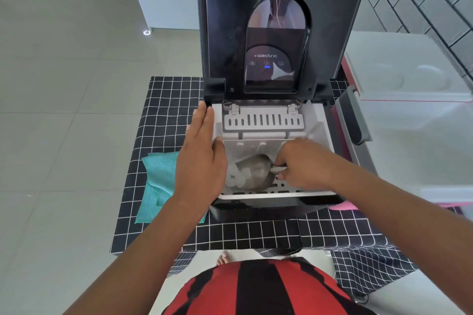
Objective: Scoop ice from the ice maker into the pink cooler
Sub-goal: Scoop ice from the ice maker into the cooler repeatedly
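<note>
Pale grey floor tiles [64, 110] surround a counter covered by a black cloth with a white grid [256, 233], seen from the head camera looking steeply down. On the cloth stands the black ice maker [268, 202], its lid [281, 20] swung fully upright so the glossy control panel with a small blue light faces the camera. Inside the open top sits a white ice basket [271, 195], and a cluster of ice pieces [239, 178] lies at its left side. The left hand [202, 151] rests flat along the left rim of the ice maker, its fingers straight and pressed together, the fingertips up by the lid's hinge. The right hand [304, 163] reaches into the basket, its fingers curled round the handle of a metal scoop [256, 170], whose bowl lies in the basket with its open end just beside the ice. A folded teal cloth [156, 181] lies on the counter just left of the machine, partly under the left forearm. To the right, touching the counter's side, stands the pink cooler [345, 79] with a white lid [409, 79] and a grey handle [352, 115]; whether it is open cannot be told.
</note>
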`<move>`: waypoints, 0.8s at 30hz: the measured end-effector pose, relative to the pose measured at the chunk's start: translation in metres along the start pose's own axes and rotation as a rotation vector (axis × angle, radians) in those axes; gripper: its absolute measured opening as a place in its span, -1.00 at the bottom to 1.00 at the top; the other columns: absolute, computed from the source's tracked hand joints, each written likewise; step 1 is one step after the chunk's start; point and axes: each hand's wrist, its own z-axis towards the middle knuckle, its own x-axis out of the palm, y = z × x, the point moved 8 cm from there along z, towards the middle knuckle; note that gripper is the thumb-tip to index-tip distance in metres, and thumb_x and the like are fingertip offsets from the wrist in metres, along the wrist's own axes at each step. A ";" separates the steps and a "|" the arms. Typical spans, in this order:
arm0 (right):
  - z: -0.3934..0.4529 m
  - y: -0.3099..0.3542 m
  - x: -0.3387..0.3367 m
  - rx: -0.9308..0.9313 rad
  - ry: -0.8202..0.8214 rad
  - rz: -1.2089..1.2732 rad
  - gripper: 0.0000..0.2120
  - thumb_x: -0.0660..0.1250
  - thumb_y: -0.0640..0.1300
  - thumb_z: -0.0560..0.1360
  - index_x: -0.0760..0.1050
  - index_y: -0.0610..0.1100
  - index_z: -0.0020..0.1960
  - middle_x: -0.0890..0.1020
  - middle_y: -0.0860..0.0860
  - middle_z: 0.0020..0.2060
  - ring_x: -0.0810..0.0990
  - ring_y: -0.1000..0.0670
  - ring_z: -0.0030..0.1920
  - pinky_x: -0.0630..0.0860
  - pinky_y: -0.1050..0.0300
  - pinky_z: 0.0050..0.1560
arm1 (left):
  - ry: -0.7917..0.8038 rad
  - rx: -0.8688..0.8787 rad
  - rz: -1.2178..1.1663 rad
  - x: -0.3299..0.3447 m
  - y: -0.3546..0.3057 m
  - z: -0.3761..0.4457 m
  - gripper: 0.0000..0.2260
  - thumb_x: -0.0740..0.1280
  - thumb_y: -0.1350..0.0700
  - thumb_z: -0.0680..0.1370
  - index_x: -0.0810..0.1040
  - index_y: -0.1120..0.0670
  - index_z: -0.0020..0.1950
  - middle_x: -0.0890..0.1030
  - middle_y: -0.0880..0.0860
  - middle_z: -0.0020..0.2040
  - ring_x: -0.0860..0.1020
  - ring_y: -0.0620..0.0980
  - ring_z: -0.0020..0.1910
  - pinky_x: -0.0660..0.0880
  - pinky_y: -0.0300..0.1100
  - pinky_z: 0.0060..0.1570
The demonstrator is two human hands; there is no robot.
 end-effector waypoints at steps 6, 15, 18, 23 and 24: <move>0.006 -0.008 0.015 0.074 0.042 0.180 -0.79 0.33 -0.14 0.48 0.63 -0.29 -0.11 0.66 -0.19 -0.23 0.62 -0.10 -0.21 0.56 0.02 -0.17 | 0.003 -0.013 -0.014 0.001 0.001 0.000 -0.49 0.13 0.12 0.65 0.11 -0.08 0.58 0.02 -0.28 0.56 0.03 -0.40 0.44 0.06 -0.74 0.03; 0.005 -0.010 0.010 0.094 -0.126 0.144 -0.83 0.34 -0.24 0.36 0.67 -0.10 -0.12 0.66 -0.04 -0.27 0.62 -0.04 -0.22 0.57 0.14 -0.18 | 0.008 -0.006 0.014 0.002 0.002 0.001 -0.49 0.11 0.11 0.64 0.09 -0.09 0.58 0.01 -0.28 0.57 0.04 -0.41 0.43 0.03 -0.63 0.12; 0.006 -0.008 0.010 0.096 -0.103 0.157 -0.79 0.31 -0.26 0.29 0.66 -0.12 -0.14 0.64 -0.05 -0.32 0.60 -0.06 -0.27 0.58 0.14 -0.23 | 0.008 -0.016 0.020 0.003 0.003 0.001 -0.50 0.11 0.10 0.64 0.09 -0.09 0.58 0.01 -0.27 0.57 0.05 -0.36 0.47 0.04 -0.55 0.19; 0.004 -0.007 0.002 0.074 -0.147 0.141 -0.71 0.30 -0.21 0.22 0.67 -0.11 -0.11 0.64 -0.02 -0.33 0.60 -0.03 -0.30 0.63 0.10 -0.25 | 0.007 -0.027 0.016 0.003 0.005 0.000 -0.50 0.12 0.10 0.64 0.10 -0.10 0.57 0.03 -0.26 0.56 0.04 -0.40 0.43 0.05 -0.53 0.20; 0.001 -0.007 0.000 0.069 -0.170 0.122 -0.73 0.30 -0.20 0.22 0.66 -0.09 -0.12 0.62 -0.01 -0.34 0.60 -0.03 -0.31 0.62 0.11 -0.26 | 0.008 -0.028 0.014 0.003 0.004 0.000 -0.50 0.12 0.10 0.64 0.11 -0.09 0.57 0.04 -0.26 0.56 0.03 -0.45 0.41 0.04 -0.58 0.17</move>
